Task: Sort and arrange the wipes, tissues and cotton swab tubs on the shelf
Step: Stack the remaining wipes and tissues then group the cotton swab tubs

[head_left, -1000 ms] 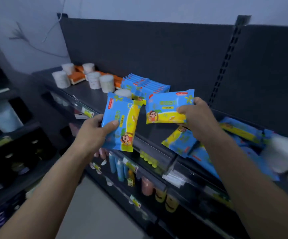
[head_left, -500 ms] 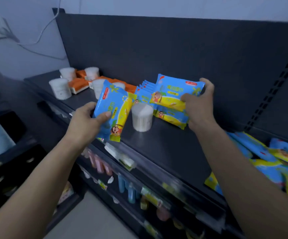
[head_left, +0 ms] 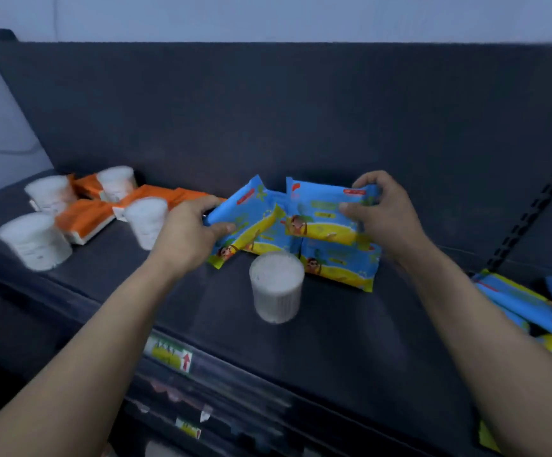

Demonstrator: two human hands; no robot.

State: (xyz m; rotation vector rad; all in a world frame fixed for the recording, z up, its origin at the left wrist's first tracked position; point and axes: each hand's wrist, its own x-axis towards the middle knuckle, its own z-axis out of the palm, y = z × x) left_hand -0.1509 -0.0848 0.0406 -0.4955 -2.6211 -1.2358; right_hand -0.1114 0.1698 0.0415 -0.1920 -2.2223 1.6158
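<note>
Meanwhile both hands had brought their wipes down from the air in front of the shelf [head_left: 350, 341] to the row [head_left: 337, 262] standing near the back panel. The left hand [head_left: 189, 235] gripped the left pack [head_left: 248, 209], thumb on its face, the pack tilted against the row's left end. The right hand [head_left: 383, 216] pinched the right pack [head_left: 321, 212] at its right end, held upright over the row's front. Both seemed about to join the row. One tub [head_left: 276, 291] stood just before the row, in the way of it growing forward. Further left, tissues [head_left: 83, 216] and more tubs [head_left: 33, 240] lay mixed, and loose wipes [head_left: 525, 305] sat heaped at far right, unsorted.
</note>
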